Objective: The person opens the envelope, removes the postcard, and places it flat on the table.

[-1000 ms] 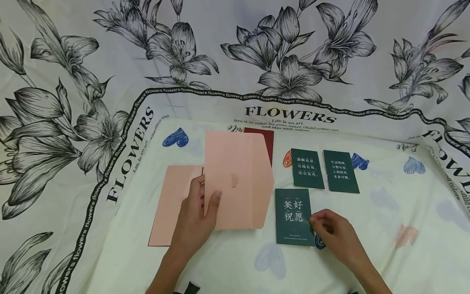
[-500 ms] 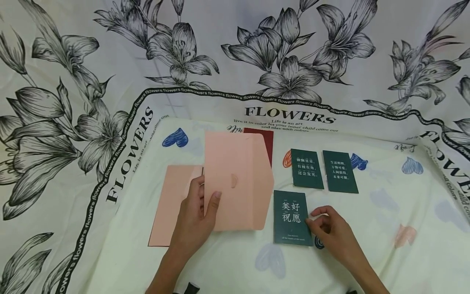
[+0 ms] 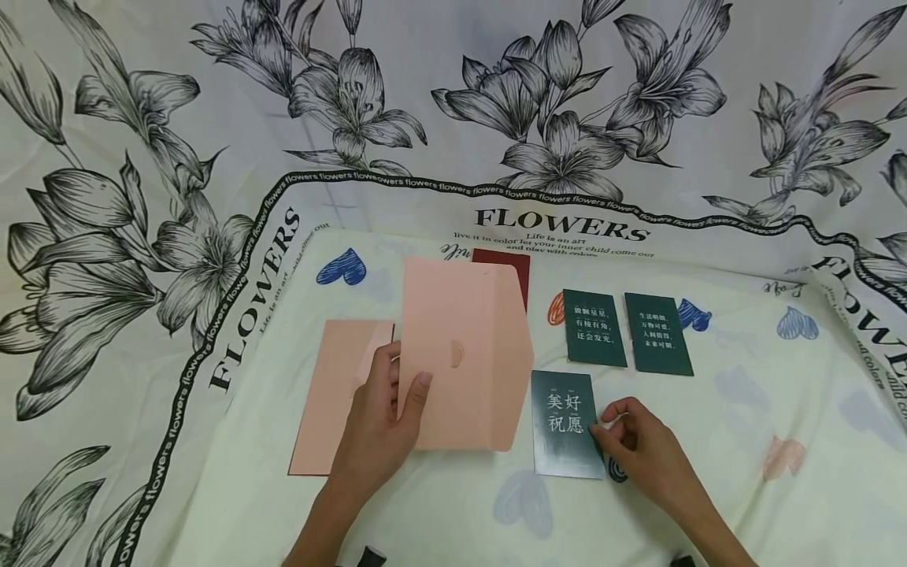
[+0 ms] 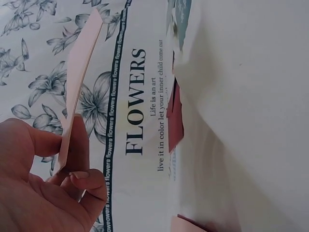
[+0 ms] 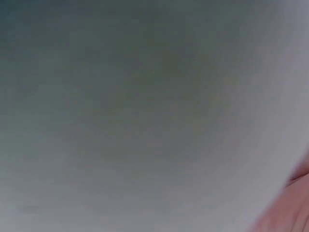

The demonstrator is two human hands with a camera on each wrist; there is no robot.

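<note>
My left hand (image 3: 386, 421) grips a pink envelope (image 3: 453, 315) by its left side, thumb in front and fingers behind. The envelope's flap (image 3: 513, 354) is unfolded toward the right. Seen from the left wrist, that envelope (image 4: 79, 72) stands nearly edge-on between thumb and fingers. My right hand (image 3: 641, 445) pinches the right edge of a dark green card (image 3: 563, 449) with white Chinese characters, just right of the envelope. Glare whitens the card's lower part. In the right wrist view only a blur shows, with a bit of the hand (image 5: 289, 208) at the lower right corner.
Another pink envelope (image 3: 319, 394) lies at the left, partly behind my left hand. A dark red piece (image 3: 520, 276) shows behind the held envelope. Two more green cards (image 3: 595, 331) lie at the right, on a white cloth (image 3: 744, 504) printed with hearts and flowers.
The green card has shifted slightly left with my right hand and is tilted, now catching light. The left hand's hold on the envelope is unchanged; the whole head view has shifted a little.
</note>
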